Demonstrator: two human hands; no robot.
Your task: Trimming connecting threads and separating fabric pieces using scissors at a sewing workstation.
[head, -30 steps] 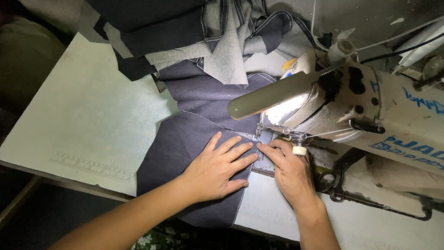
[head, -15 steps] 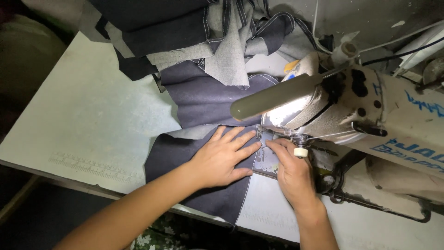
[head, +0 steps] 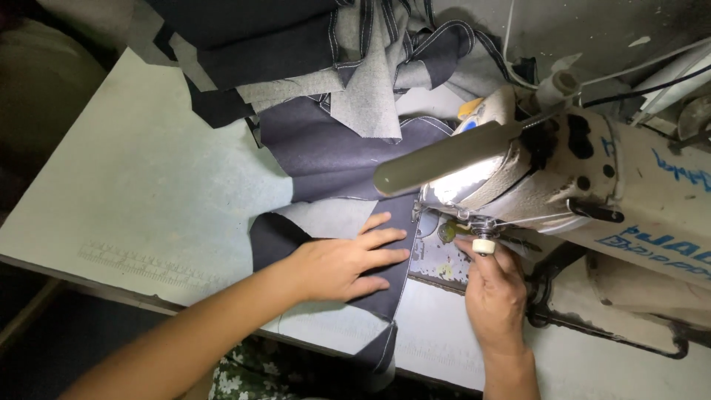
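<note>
My left hand [head: 346,261] lies flat with fingers spread on a piece of dark denim fabric [head: 333,159] that runs across the table toward the sewing machine [head: 585,185]. The fabric's edge sits just left of the needle area. Just below the machine head, my right hand [head: 495,290] rests on the metal plate [head: 437,259], its fingers reaching up to a small white knob [head: 483,245]. Whether those fingers pinch the knob I cannot tell. A bright lamp under the machine arm lights the plate.
A heap of grey and dark denim pieces [head: 355,59] lies at the back of the pale table [head: 141,178]. The table's front edge [head: 133,285] carries a printed ruler. Cables run behind the machine at the upper right.
The fabric has slid left and away from the needle, uncovering the metal plate. My left hand moved with it; my right hand came off the fabric and rose to the knob.
</note>
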